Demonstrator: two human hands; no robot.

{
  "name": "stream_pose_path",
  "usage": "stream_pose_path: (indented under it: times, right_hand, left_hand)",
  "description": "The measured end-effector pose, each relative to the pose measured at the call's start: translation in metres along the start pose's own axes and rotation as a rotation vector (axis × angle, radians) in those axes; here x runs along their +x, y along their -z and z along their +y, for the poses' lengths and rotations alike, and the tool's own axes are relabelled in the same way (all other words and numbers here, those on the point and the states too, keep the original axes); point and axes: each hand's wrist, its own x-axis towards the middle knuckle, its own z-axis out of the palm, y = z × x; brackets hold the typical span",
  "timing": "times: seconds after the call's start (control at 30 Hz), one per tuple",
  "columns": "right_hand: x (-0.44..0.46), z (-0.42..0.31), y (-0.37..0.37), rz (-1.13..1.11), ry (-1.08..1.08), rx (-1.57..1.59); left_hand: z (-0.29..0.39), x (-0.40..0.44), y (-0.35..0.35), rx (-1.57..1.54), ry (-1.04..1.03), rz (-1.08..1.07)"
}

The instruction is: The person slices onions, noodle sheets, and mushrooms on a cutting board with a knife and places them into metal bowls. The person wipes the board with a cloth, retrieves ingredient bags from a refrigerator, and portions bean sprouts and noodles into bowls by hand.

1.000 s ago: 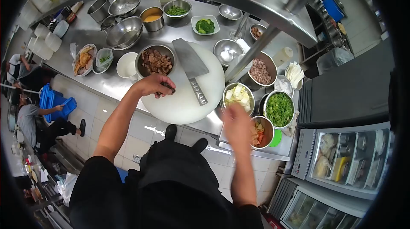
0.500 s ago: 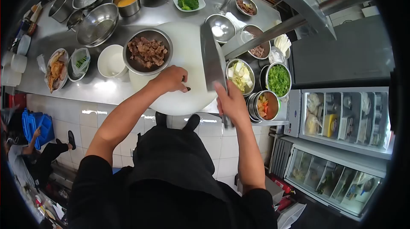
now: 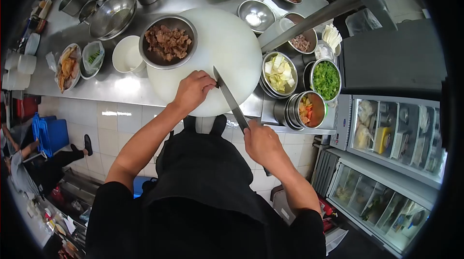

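Observation:
My right hand is wrapped round the handle of a cleaver, its blade seen edge-on and its tip over the round white cutting board. Beside the blade, my left hand has its fingers bent and pressed down on a small dark piece of food. What kind of food it is, I cannot make out; the fingers hide most of it. Just beyond my left hand, a steel bowl of brown cooked meat rests partly on the board.
Right of the board stand bowls of chopped cabbage, chopped greens and cut vegetables. A white bowl and a strainer are on the left. A metal post crosses the right side. Another person is at far left.
The cleaver has swung from broad side showing to edge-on, its blade now beside my left fingers. My left hand has closed down on the dark piece. The whole view has shifted slightly.

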Motion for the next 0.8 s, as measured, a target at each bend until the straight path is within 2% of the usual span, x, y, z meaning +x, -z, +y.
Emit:
stream_pose_path:
  times: [0.13,0.33,0.43,0.6,0.8]
  right_hand:
    - [-0.006,-0.003,0.006,-0.037,-0.007,-0.026]
    - [0.009,0.021,-0.002,0.008,0.078,-0.014]
    - [0.011,0.016,-0.001,0.057,0.061,-0.067]
    - [0.011,-0.002,0.003,0.102,0.103,-0.112]
    - [0.013,-0.018,0.016,0.048,0.108,-0.126]
  left_hand:
    - [-0.004,-0.004,0.001,0.075,0.031,0.091]
    - [-0.004,-0.001,-0.003,0.008,-0.032,0.016]
    - [-0.006,-0.001,0.000,-0.092,0.020,-0.025]
    - [-0.005,0.004,-0.002,-0.066,-0.073,-0.013]
    - [-0.009,0.005,-0.006,-0.031,-0.075,-0.011]
